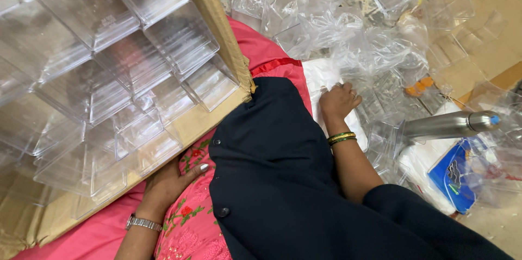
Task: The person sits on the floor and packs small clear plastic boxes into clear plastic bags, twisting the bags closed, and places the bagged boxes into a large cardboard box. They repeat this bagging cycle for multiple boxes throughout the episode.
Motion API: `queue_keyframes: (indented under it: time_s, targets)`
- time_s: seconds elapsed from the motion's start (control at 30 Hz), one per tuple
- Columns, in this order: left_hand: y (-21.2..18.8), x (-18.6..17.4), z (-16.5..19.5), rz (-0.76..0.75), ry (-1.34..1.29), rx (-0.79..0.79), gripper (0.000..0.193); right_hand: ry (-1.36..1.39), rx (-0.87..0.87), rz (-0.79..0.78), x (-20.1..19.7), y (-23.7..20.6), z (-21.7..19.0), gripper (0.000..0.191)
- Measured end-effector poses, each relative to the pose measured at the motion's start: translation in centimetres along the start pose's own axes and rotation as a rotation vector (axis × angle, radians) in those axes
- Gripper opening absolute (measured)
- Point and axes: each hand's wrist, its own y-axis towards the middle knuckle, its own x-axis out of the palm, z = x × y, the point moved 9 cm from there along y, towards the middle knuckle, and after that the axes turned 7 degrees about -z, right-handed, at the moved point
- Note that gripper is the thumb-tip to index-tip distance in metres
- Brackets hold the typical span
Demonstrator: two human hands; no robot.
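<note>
- The left hand point(168, 183) lies against the lower edge of the cardboard box point(217, 18), fingers curled under it; how firm its grip is cannot be told.
- A metal watch point(143, 222) sits on that wrist, below the box.
- The box rests tilted on the lap, filled with stacked clear plastic containers point(103, 69).
- Right of the box, the right hand point(338, 101) is loosely closed, fingertips on a clear plastic bag point(375, 53); green and gold bangles point(341, 138) circle its wrist.
- Further right of the box lies a steel flask point(448, 124) on the floor.
- Beyond the box, crumpled clear bags spread out.
</note>
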Motion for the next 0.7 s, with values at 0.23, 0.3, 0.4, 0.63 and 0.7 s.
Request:
queue_keyframes:
  time_s: [0.23,0.3,0.4,0.63,0.7]
  targets:
    - [-0.3,0.3,0.1,-0.037,-0.025,-0.009,0.091,0.249,0.064,-0.056,1.7,0.4,2.1,0.016]
    - [-0.8,0.5,0.4,-0.050,0.029,0.005,0.082,0.313,0.017,-0.026,0.9,0.1,2.1,0.016]
    - [-2.6,0.3,1.2,-0.064,0.073,0.057,0.063,0.396,-0.026,-0.037,-0.4,-0.4,1.8,0.019]
    - [-8.6,-3.4,2.9,-0.107,-0.219,0.146,0.060,0.394,-0.196,-0.036,-3.8,-0.9,0.5,0.024]
    - [-9.8,-4.8,3.3,-0.083,-0.259,0.152,0.061,0.410,-0.249,-0.100,-4.0,-0.7,0.1,0.024]
